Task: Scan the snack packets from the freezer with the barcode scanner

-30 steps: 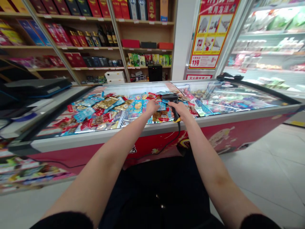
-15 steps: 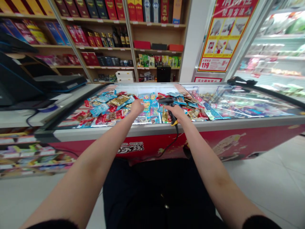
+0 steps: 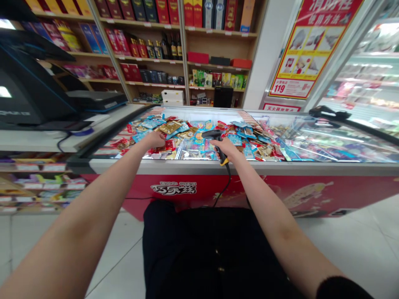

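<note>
My right hand (image 3: 227, 148) is wrapped around the grip of a black and yellow handheld barcode scanner (image 3: 212, 134). Its head points left over the freezer's glass top, and its cord hangs down the red front. My left hand (image 3: 155, 140) is at the left heap of snack packets (image 3: 171, 126), close to a red packet (image 3: 170, 145). Those fingers curve downward and are partly hidden, so I cannot tell whether they grip a packet. A second heap of blue, red and gold packets (image 3: 246, 129) lies right of the scanner.
The chest freezer (image 3: 174, 168) runs across in front of me, with wire baskets under its glass. A counter (image 3: 40, 141) with a dark checkout machine (image 3: 28, 91) stands left. Behind are shelves of boxes and bottles. A dark object (image 3: 328, 113) lies on the freezer's right side.
My left hand has gone from beside the scanner leftward to the left heap. The scanner stays in my right hand, its head now turned more to the left. The view has swung left.
</note>
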Demonstrator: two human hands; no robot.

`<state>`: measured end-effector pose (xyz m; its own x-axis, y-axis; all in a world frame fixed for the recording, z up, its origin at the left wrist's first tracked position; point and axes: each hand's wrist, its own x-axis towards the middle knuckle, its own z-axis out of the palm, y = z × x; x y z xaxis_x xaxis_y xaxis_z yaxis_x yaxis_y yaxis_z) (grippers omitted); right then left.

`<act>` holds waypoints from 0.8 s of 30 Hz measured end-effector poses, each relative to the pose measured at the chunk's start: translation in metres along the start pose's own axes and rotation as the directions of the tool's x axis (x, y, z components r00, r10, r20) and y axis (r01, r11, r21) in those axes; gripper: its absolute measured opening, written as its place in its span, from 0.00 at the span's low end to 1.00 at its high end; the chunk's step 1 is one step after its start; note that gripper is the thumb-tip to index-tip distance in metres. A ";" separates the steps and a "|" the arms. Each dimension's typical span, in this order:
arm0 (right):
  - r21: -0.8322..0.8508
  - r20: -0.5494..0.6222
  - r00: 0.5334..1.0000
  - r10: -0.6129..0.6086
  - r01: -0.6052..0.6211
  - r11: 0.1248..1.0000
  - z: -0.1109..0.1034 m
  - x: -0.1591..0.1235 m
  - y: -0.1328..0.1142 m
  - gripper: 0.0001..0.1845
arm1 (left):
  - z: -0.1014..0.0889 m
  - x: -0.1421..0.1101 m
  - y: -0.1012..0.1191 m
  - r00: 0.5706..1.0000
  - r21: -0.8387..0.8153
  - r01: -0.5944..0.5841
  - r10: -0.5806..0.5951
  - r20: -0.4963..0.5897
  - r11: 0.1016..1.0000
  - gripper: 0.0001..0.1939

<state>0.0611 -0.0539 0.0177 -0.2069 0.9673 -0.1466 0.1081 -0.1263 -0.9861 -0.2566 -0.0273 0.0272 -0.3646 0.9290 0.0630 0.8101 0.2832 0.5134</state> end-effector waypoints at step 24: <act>0.009 -0.014 1.000 -0.012 0.013 1.000 -0.012 -0.006 0.002 0.14 | 0.055 -0.016 0.072 0.984 -0.610 0.123 -0.019 0.174 0.783 0.24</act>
<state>0.0741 -0.0574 0.0180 -0.1949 0.9717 -0.1333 0.0965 -0.1162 -0.9885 -0.1670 -0.0084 0.0163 -0.2941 0.9509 -0.0969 0.3096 0.1906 0.9316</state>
